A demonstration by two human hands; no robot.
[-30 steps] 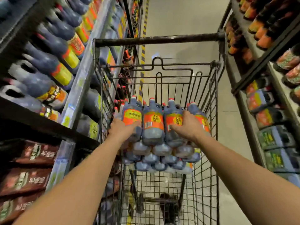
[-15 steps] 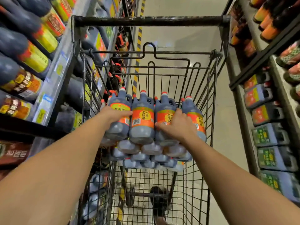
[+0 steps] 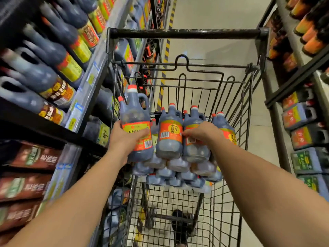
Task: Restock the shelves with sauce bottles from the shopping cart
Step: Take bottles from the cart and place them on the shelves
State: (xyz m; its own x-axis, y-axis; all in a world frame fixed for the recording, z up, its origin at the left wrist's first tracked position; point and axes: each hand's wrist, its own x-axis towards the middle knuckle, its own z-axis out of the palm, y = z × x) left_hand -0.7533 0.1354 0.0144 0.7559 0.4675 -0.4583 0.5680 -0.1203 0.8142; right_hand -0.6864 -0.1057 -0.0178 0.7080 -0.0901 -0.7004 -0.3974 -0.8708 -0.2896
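Note:
A black wire shopping cart (image 3: 185,33) stands in the aisle in front of me, loaded with stacked dark sauce bottles with orange labels and red caps. My left hand (image 3: 124,138) grips the leftmost top bottle (image 3: 136,120), which is raised above its neighbours. My right hand (image 3: 203,133) is closed over the label of another top bottle (image 3: 195,148), still in the row. Between them stands a middle bottle (image 3: 170,132), and a fourth bottle (image 3: 225,125) sits at the right. The left shelf (image 3: 89,77) holds similar dark bottles lying necks outward.
Right-hand shelves (image 3: 292,81) carry orange-labelled bottles above and square jugs with red and green labels (image 3: 306,161) below. Lower left shelves hold brown packets (image 3: 35,157). A yellow-black striped floor line (image 3: 167,47) runs down the aisle beyond the cart.
My left hand has lifted the leftmost bottle up out of the row. My right hand has stayed on its bottle. The view has shifted as my head moved.

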